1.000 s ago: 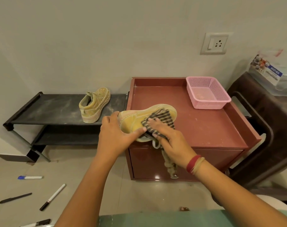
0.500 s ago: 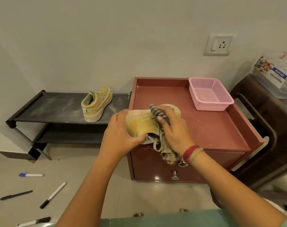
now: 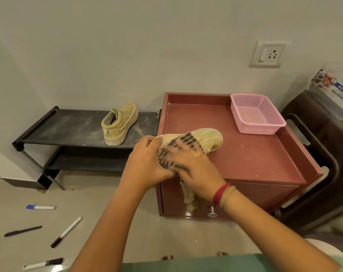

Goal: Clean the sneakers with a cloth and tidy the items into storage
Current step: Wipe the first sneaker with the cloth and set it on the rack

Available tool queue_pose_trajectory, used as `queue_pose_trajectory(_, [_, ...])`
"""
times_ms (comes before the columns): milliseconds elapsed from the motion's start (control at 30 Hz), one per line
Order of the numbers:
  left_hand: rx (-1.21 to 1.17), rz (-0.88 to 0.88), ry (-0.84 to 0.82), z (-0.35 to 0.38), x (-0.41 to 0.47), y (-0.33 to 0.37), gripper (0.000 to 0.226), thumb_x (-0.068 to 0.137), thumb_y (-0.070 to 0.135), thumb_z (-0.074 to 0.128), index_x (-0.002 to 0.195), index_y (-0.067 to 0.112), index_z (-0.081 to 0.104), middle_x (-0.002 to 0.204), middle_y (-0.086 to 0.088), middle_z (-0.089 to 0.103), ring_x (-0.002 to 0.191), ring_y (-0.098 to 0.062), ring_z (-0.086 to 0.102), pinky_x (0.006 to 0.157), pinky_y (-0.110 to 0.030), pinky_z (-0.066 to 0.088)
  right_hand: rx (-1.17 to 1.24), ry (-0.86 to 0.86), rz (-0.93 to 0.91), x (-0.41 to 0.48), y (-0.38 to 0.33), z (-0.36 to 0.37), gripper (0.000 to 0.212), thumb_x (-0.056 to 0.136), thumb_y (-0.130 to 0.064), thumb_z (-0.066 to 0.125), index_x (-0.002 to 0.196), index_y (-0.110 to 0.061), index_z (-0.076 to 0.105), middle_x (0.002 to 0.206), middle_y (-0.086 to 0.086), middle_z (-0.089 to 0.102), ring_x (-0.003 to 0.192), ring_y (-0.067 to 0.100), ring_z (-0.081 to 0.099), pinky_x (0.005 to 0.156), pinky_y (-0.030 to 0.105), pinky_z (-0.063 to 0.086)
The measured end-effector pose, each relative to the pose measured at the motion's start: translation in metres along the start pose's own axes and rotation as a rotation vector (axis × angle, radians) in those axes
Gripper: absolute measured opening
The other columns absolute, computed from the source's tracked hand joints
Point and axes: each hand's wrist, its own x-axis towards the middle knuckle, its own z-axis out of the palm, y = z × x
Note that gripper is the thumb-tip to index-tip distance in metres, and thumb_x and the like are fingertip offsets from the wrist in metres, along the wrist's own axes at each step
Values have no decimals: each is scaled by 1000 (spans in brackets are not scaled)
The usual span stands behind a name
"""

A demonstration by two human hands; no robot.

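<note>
One sneaker: left grip curls round its heel, right grip presses cloth flat-fingered. Red counter, basket at one o'clock.

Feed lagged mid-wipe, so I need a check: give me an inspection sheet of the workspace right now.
Surface: red cabinet top, a few pale specks.
Job's things: held sneaker over the cabinet's front left; striped cloth on it; second sneaker on black rack; pink basket back right on the cabinet.
Clutter: markers and pens scattered on the floor, left.
Hands: left hand grips the sneaker's heel end; right hand presses the cloth, blurred.
Cables: nothing seen.
Surroundings: wall socket; dark chair at right.
</note>
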Motion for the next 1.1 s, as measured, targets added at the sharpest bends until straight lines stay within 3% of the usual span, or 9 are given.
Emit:
queue_pose_trajectory(100, [37, -19, -1, -1, -1, 7, 88, 56, 59, 78, 127, 12, 54, 118, -1, 51, 107, -19, 51, 85, -30, 45, 70, 176, 231, 11, 16, -14, 33, 98, -28, 45, 129, -35, 52, 145, -11, 41, 142, 12, 21, 116, 55, 4])
queue_pose_trajectory(233, [43, -25, 10, -4, -2, 8, 90, 52, 69, 56, 123, 13, 58, 113, 0, 54, 102, -20, 54, 78, -27, 44, 11, -3, 15, 1, 4, -3, 34, 96, -27, 43, 127, -35, 53, 145, -17, 38, 141, 4, 15, 117, 40, -4])
queue_pose_trajectory(367, [62, -25, 12, -3, -1, 10, 85, 53, 66, 65, 120, 13, 59, 111, 0, 54, 101, -18, 53, 79, -28, 44, 57, 176, 212, 10, 14, -19, 32, 98, -24, 44, 127, -30, 55, 140, -9, 48, 141, 14, 25, 117, 50, 4])
queue_pose_trajectory(500, [70, -23, 14, -4, -1, 9, 88, 50, 70, 53, 117, 13, 61, 109, -2, 56, 99, -20, 55, 76, -25, 43, 21, -16, 6, -1, 2, -9, 33, 96, -25, 42, 126, -32, 54, 144, -14, 41, 141, 9, 21, 117, 39, 2])
queue_pose_trajectory(667, [89, -20, 39, -5, -2, 10, 84, 52, 68, 62, 114, 11, 62, 104, -1, 57, 94, -18, 55, 74, -28, 46, -166, 180, 157, 4, 11, -18, 32, 97, -25, 42, 126, -28, 55, 133, -7, 55, 135, 17, 37, 116, 36, 12])
queue_pose_trajectory(767, [113, -25, 24, -5, -2, 9, 79, 53, 68, 57, 110, 13, 63, 101, 1, 56, 91, -18, 56, 70, -26, 44, -93, 70, 8, -1, -3, -13, 35, 94, -26, 39, 125, -24, 56, 135, -6, 53, 134, 16, 38, 110, 25, 15])
queue_pose_trajectory(933, [107, -38, 15, -7, -3, 11, 85, 58, 61, 78, 125, 14, 57, 113, 1, 55, 102, -17, 52, 76, -25, 38, -60, 164, 285, 10, 35, -28, 29, 98, -27, 42, 123, -28, 57, 127, -2, 58, 128, 19, 44, 108, 42, 33])
queue_pose_trajectory(1000, [80, -65, 19, -12, 0, 8, 84, 57, 61, 78, 126, 21, 52, 115, 4, 52, 103, -13, 49, 75, -24, 36, 65, 223, 242, 9, 40, -32, 26, 96, -19, 46, 118, -23, 61, 121, -5, 61, 119, 13, 50, 101, 37, 40])
queue_pose_trajectory(1100, [-92, -127, -28, -26, 2, -9, 82, 53, 62, 80, 122, 30, 48, 117, 8, 45, 101, -6, 42, 70, -14, 33, 227, 405, 161, 6, 34, -36, 28, 94, -8, 51, 114, -22, 64, 108, -23, 55, 110, -2, 48, 96, 11, 37])
